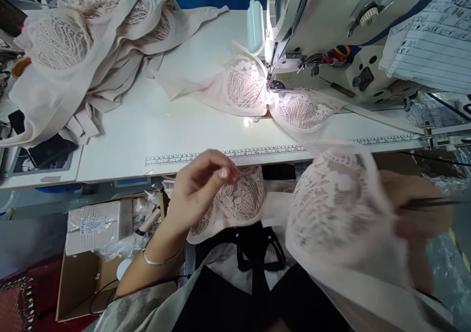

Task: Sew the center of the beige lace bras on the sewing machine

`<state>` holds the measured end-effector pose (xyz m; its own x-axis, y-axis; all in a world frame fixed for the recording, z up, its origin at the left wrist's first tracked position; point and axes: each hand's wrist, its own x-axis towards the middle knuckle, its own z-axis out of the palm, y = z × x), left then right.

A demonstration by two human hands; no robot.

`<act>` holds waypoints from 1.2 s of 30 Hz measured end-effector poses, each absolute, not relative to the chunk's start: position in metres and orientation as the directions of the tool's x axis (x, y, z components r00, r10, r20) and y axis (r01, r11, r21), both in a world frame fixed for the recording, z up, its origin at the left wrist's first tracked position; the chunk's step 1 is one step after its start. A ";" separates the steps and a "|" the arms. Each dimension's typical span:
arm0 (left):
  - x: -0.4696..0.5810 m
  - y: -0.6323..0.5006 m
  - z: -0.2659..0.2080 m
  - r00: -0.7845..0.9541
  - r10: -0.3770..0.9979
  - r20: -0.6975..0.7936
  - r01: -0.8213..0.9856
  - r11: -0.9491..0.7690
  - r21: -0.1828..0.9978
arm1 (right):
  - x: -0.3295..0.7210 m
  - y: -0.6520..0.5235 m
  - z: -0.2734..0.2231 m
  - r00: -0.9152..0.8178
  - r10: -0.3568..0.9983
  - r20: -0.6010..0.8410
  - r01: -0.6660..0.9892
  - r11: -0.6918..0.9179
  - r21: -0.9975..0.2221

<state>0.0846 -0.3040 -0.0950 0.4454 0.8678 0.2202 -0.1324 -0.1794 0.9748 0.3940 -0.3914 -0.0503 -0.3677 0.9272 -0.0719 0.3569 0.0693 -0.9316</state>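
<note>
My left hand (200,187) is raised in front of the table edge, loosely curled, with nothing visible in it. Behind it, a pale pink lace bra (243,197) hangs below the tabletop over my lap. On the right, my right hand (423,199) is closed on another pale pink lace bra (331,209), both smeared by motion. A thin dark tool (427,202) crosses that hand, too blurred to name. Under the needle of the sewing machine (270,77) lies a third lace bra (246,84), its two cups on either side of the presser foot.
A heap of pale lace bras (73,57) covers the table's left end. A printed ruler (221,154) runs along the front edge. A screwdriver (342,89) lies beside the machine, and handwritten paper (434,42) hangs at right. Below left stands a cardboard box (75,283).
</note>
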 end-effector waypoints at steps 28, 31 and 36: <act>0.116 -0.347 -0.139 0.364 0.911 0.196 0.233 -0.292 0.927 | 0.345 -0.381 -0.119 -0.160 0.884 0.439 0.713 0.411 -0.569; 0.117 -0.345 -0.138 0.384 0.887 0.256 0.221 -0.357 0.908 | 0.337 -0.381 -0.122 -0.251 0.907 0.339 0.701 0.412 -0.582; 0.120 -0.344 -0.141 0.411 0.843 0.347 0.245 -0.470 0.848 | 0.325 -0.377 -0.131 -0.299 0.839 0.454 0.659 0.526 -0.538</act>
